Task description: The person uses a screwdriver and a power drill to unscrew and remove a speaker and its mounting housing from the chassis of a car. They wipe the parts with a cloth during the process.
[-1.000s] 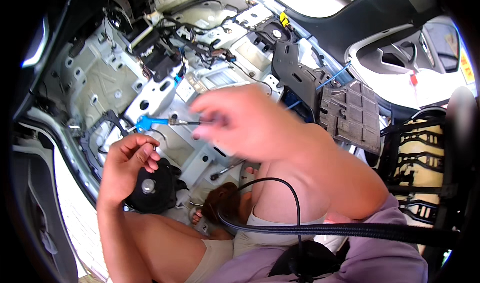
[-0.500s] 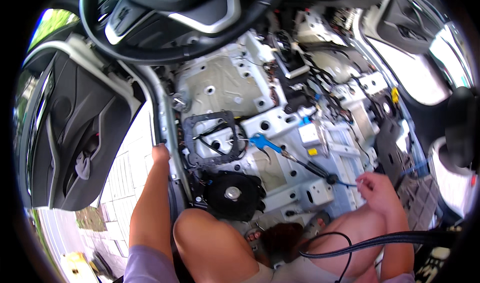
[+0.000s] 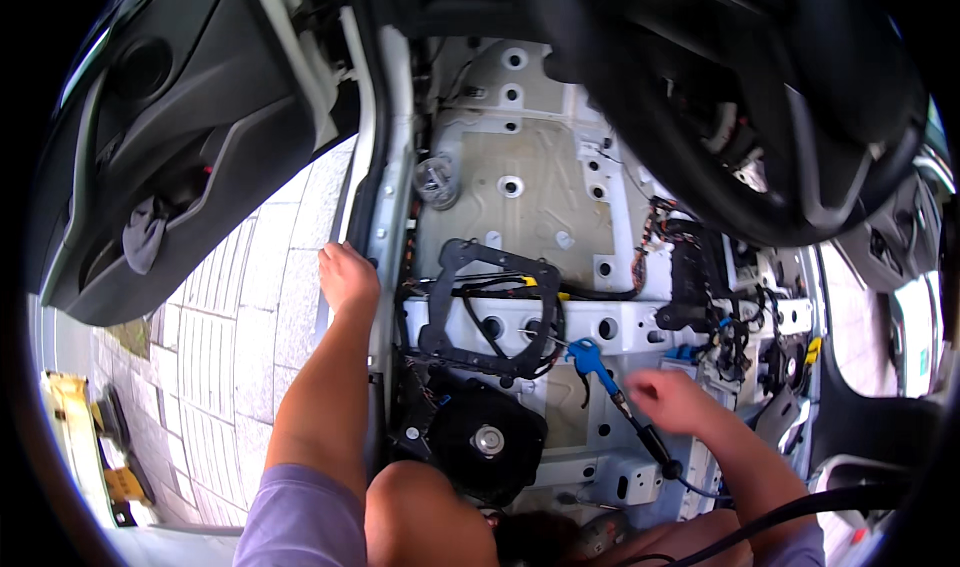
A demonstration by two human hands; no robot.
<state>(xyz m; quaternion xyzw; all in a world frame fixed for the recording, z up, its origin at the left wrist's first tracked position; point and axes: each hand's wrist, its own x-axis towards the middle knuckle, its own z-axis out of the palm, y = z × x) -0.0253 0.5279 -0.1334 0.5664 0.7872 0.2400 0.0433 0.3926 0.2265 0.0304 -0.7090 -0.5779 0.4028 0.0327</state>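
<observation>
While the left hand (image 3: 349,279) rests on the sill (image 3: 392,217), the right hand (image 3: 668,401) hovers near the blowgun (image 3: 601,370), each grip's closure unclear.

Smooth plastic air gun (image 3: 598,369), matt speaker (image 3: 458,449)

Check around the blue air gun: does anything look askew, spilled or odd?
The black open frame beside the blue air gun looks crooked: it lies at an angle across the pale crossbar, with cables showing through its opening. I see no spill or clear damage there.
</observation>
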